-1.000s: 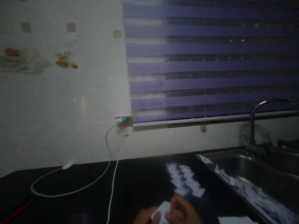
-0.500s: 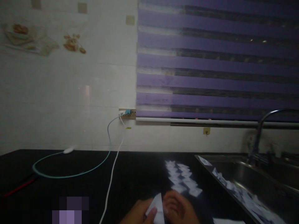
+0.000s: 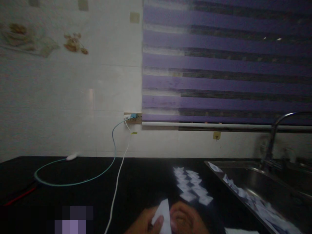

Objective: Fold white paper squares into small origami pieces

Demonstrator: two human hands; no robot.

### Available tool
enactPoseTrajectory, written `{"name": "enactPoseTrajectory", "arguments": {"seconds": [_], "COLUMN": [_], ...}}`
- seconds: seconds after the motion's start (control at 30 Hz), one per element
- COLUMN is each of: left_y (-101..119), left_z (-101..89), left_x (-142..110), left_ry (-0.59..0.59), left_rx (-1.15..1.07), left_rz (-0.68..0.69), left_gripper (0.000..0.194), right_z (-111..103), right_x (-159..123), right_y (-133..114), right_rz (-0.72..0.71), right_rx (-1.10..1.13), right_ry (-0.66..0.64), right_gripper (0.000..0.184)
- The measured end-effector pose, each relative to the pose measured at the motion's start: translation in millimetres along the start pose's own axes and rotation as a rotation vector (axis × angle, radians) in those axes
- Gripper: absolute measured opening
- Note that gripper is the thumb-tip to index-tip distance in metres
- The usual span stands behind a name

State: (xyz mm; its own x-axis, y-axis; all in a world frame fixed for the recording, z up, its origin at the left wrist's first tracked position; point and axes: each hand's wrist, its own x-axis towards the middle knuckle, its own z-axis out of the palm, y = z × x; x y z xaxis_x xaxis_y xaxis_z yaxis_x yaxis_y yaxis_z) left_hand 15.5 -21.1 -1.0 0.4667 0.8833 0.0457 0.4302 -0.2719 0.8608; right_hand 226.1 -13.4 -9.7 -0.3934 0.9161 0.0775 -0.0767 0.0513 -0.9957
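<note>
At the bottom of the head view, my left hand (image 3: 145, 221) grips a piece of folded white paper (image 3: 164, 214), its thumb lying across the front. The paper stands up to a point at its top. My right hand (image 3: 186, 219) is closed at the paper's right edge, with fingers curled in against it; its fingertips are partly hidden. Just beyond my hands, two rows of folded white paper pieces (image 3: 185, 188) lie on the black counter (image 3: 143, 182).
To the right is a steel sink (image 3: 255, 180) with a curved faucet (image 3: 274, 130). Many folded papers (image 3: 258, 208) lie along its near rim. A white sheet (image 3: 240, 231) shows at the bottom edge. A white cable (image 3: 117, 185) and a teal cable (image 3: 73, 184) cross the counter's left side.
The view has shifted very slightly. My hands stay in nearly the same place with the folded paper, and the paper's tip looks a little higher and tilted slightly left.
</note>
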Motion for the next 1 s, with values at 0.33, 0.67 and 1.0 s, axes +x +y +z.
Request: {"name": "enactPoseTrajectory", "arguments": {"seconds": [0.33,0.67,1.0], "left_y": [11.1,23.3,25.7], "left_z": [-2.1,2.8,5.8], "left_x": [-6.1,-9.8,-7.5], "left_ry": [-0.077,-0.049,-0.053], "left_rx": [-0.065,0.055,0.085], "left_rz": [0.052,0.084,0.082], "left_gripper": [0.087,0.060,0.046], "right_z": [-4.5,7.8,12.7], "right_x": [0.6,-20.4,-22.2], "right_y": [6.9,-20.1,-20.0], "right_rz": [0.052,-0.176,-0.215], "right_rx": [0.098,-0.271,-0.558], "right_ry": [-0.065,0.165,0.196], "right_gripper": [0.066,0.030,0.041]}}
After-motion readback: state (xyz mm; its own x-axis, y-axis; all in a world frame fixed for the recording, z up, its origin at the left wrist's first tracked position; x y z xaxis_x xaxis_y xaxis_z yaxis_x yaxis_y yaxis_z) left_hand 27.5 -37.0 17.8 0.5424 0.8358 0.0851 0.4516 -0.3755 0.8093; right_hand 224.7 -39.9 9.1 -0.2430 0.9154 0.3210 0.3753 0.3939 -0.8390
